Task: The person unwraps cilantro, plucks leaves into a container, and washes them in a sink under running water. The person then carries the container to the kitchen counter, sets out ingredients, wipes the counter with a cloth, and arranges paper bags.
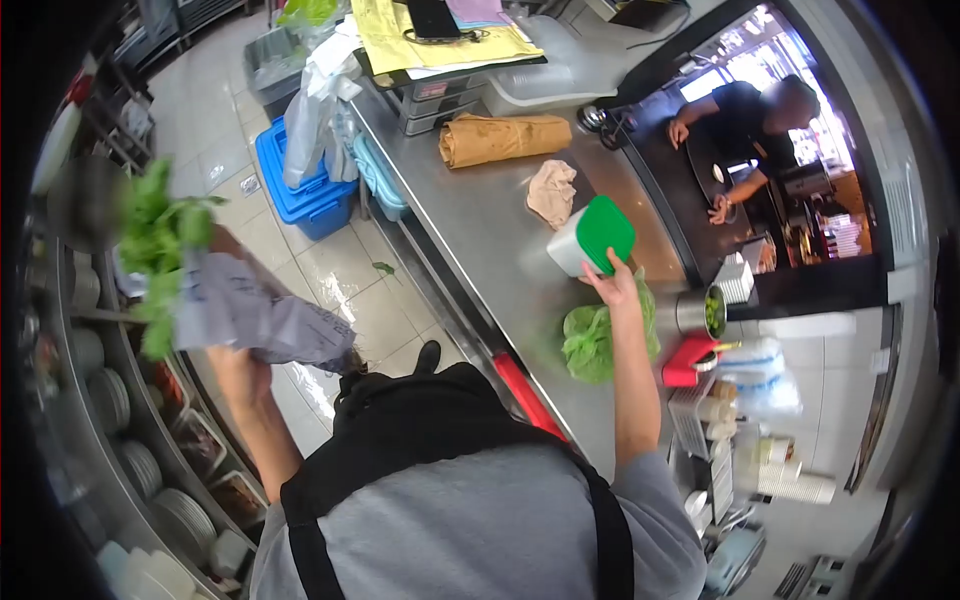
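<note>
My left hand (238,372), held out over the left side of the floor, is closed on a bunch of leafy greens (160,225) wrapped in greyish paper (265,315). The bunch is tilted and its leaves are smeared by motion. At the counter, my right hand (612,284) grips the near side of a white container with a green lid (606,235). A pale green head of lettuce (590,343) lies beside my right forearm, on the counter. Just beyond the container is a crumpled beige cloth (552,192).
The steel counter (480,240) bears a brown paper roll (505,139), a metal pot (700,312) and a red box (690,362). Blue lidded bins (300,180) stand on the floor. Plate racks (110,400) line the left. Another person (755,120) is behind the serving hatch.
</note>
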Demonstrator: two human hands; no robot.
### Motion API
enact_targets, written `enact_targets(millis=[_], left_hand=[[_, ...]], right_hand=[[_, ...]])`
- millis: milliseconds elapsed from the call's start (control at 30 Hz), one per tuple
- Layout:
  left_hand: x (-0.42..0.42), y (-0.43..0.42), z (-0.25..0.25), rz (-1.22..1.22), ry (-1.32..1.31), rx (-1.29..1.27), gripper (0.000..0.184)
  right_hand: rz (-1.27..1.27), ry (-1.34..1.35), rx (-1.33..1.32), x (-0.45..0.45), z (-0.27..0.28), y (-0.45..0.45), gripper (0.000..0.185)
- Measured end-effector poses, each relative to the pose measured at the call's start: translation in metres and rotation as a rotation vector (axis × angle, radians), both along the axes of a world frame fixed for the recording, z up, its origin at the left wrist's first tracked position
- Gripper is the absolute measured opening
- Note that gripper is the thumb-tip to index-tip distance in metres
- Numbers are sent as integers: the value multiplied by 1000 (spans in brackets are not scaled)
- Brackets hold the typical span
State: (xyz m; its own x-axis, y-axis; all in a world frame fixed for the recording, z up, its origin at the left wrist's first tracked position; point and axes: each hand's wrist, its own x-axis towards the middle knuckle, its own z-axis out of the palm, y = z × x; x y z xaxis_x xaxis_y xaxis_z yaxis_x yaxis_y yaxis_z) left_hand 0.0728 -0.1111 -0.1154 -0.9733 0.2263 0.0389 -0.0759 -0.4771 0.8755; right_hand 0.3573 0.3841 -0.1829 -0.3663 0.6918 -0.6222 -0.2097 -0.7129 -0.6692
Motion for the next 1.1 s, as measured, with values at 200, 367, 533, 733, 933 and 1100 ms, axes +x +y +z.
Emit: enact_targets(millis=[200, 367, 533, 733, 933, 1100], left_hand=[[-29, -2, 11, -70, -14, 92, 54], [-52, -11, 19, -109, 24, 131, 56], [-73, -21, 30, -90, 49, 168, 54], [-95, -35, 26, -74, 56, 157, 54], [-113, -44, 17, -77, 102, 192, 47], [-116, -53, 10, -75, 25, 180, 62]], right_hand=[[29, -40, -42, -20, -7, -94, 69], [-48, 4, -191, -26, 0, -184, 108], [-137, 234, -166, -43, -6, -228, 105], [-400, 380, -35, -58, -15, -249, 92], [-412, 492, 14, -58, -7, -259, 90], [-385, 432, 8, -28, -50, -279, 74]])
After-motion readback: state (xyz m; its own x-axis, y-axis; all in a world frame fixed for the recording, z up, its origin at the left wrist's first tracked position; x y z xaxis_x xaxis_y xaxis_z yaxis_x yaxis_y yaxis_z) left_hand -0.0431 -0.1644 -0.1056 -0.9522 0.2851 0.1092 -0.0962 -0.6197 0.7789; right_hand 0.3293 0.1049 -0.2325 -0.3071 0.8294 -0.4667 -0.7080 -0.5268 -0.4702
